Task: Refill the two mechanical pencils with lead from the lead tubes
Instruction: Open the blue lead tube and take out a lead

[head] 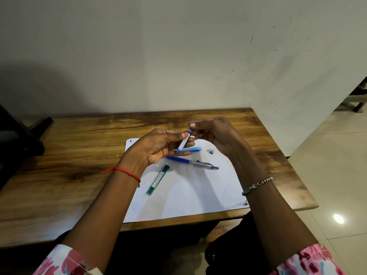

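My left hand (158,147) holds a small blue and white lead tube (184,141) tilted up above the white paper (188,195). My right hand (214,135) pinches the tube's top end with thumb and forefinger. Under the hands a light blue mechanical pencil (190,149) lies on the paper, and its small light blue cap (210,151) rests just to its right. A dark blue and silver mechanical pencil (193,162) lies closer to me, tip pointing left. A dark green lead tube (157,180) lies on the paper near my left wrist.
The paper rests on a wooden table (69,155) pushed against a pale wall. A dark object (19,139) stands at the table's left edge. Tiled floor (337,175) lies to the right, past the table's edge.
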Motion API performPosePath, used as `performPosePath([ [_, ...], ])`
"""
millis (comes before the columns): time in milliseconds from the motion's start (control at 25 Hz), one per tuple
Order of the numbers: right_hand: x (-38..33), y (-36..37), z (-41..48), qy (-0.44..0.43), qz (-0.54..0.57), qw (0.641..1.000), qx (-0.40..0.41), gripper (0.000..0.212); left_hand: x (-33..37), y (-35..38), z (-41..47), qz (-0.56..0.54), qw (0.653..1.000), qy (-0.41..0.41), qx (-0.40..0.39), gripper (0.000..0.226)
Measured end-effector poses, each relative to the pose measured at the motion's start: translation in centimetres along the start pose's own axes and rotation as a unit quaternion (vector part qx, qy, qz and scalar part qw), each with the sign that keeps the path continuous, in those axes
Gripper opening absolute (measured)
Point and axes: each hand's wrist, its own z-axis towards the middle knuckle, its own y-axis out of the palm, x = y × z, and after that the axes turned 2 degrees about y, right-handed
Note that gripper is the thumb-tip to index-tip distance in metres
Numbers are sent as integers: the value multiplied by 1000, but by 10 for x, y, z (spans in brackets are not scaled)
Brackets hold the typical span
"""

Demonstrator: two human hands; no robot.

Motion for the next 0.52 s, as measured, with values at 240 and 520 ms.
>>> performPosePath([
  [240,1,1,1,40,46,998,20,3,0,2,1,-15,1000,-7,2,11],
  [520,2,-3,2,28,59,997,31,9,3,-2,-2,-8,1000,-21,3,11],
])
